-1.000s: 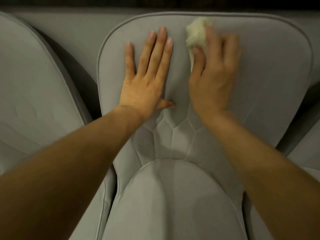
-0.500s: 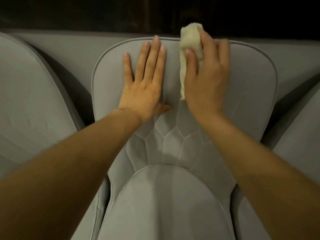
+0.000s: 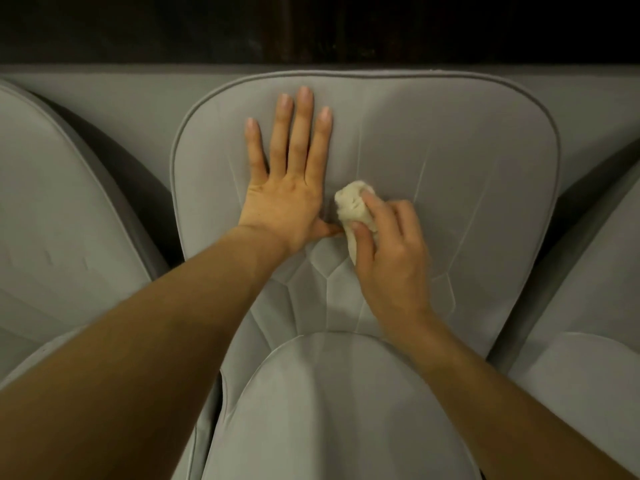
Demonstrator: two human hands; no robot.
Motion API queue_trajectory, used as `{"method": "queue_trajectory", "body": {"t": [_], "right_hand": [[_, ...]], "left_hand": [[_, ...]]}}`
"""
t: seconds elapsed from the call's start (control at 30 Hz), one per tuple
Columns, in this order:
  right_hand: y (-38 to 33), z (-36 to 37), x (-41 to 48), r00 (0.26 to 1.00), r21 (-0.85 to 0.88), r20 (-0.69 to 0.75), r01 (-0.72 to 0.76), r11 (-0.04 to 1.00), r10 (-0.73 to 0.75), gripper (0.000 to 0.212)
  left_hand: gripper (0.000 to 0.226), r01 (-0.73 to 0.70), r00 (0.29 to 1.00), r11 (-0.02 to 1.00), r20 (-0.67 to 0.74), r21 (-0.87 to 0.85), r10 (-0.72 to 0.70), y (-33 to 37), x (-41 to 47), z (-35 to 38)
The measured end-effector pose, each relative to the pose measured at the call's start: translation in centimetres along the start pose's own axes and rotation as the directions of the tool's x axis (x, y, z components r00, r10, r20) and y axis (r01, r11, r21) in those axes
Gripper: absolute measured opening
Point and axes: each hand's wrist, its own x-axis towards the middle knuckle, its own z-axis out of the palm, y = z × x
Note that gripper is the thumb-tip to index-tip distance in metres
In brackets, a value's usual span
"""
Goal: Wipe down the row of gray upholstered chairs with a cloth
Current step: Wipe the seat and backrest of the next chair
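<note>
Cloth (image 3: 353,206): a small cream wad, bunched, lying against the lower centre of the backrest of the middle chair (image 3: 450,150), just above the point where the stitched seams meet. The right hand (image 3: 391,258) grips it, thumb and curled fingers closed round the wad, whose upper end shows beyond the fingertips. The left hand (image 3: 287,188) lies flat on the same backrest just left of the cloth, fingers straight and slightly spread, pointing to the top edge; its thumb tip is near or touching the cloth, which cannot be told. Upholstery is gray fabric with piped edges and angular stitched panels low on the backrest; the seat cushion (image 3: 329,403) below is smooth. The left chair (image 3: 59,209) and right chair (image 3: 595,306) stand close on either side, with dark gaps between. Behind the row runs a gray ledge (image 3: 104,84), and above it a dark band (image 3: 311,26) with no detail legible. Lighting is dim.
</note>
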Motion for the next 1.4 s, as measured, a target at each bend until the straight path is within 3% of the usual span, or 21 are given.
{"method": "queue_trajectory", "body": {"t": [0.17, 0.33, 0.5, 0.6, 0.77, 0.87, 1.07, 1.17, 1.3, 1.4], "right_hand": [[-0.9, -1.3, 5.9, 0.964, -0.098, -0.255, 0.052, 0.994, -0.076, 0.032], [2.4, 1.4, 1.3, 0.981, -0.34, -0.152, 0.065, 0.938, -0.123, 0.025], [3.8, 1.8, -3.5, 1.0, -0.219, -0.012, 0.002, 0.976, -0.004, 0.019], [2.1, 0.6, -2.8, 0.997, -0.028, -0.056, -0.053, 0.998, 0.051, 0.024], [1.0, 2.0, -0.3, 0.981, 0.121, -0.185, -0.036, 0.992, 0.059, 0.024], [2.8, 5.1, -4.2, 0.987, 0.046, -0.144, -0.06, 0.997, 0.066, 0.022], [6.1, 8.3, -13.3, 0.983, 0.015, 0.102, -0.152, 0.988, 0.15, 0.02], [5.6, 7.9, -13.3, 0.987, 0.025, 0.077, -0.145, 0.989, 0.143, 0.019], [5.1, 8.1, -12.1, 0.999, 0.007, -0.042, 0.013, 1.0, -0.013, 0.019], [6.8, 10.0, -13.6, 0.999, -0.048, -0.008, 0.046, 0.998, -0.046, 0.019]], "left_hand": [[0.138, -0.047, 0.997, 0.998, -0.056, 0.036, 0.049, 0.3, -1.3, 1.9], [0.136, -0.073, 0.994, 0.995, -0.07, 0.068, 0.078, 0.2, -1.7, 2.5], [0.142, -0.083, 0.993, 0.986, -0.069, 0.144, 0.093, 0.2, -2.8, 3.6], [0.15, -0.012, 1.0, 0.985, 0.019, 0.175, 0.009, 0.5, -5.7, 5.7], [0.15, 0.02, 0.979, 0.959, 0.188, 0.284, -0.076, 0.6, -11.1, 9.3], [0.149, -0.009, 0.981, 0.951, 0.188, 0.308, -0.051, 0.7, -12.0, 10.6], [0.135, -0.054, 0.995, 0.901, 0.099, 0.43, 0.013, 0.7, -14.5, 13.6], [0.129, -0.031, 0.999, 0.92, 0.041, 0.39, 0.017, 0.9, -16.3, 15.0], [0.131, -0.018, 1.0, 0.904, 0.006, 0.426, 0.017, 1.2, -17.9, 16.8], [0.128, -0.012, 1.0, 0.891, -0.01, 0.455, 0.018, 1.6, -18.1, 17.8]]}}
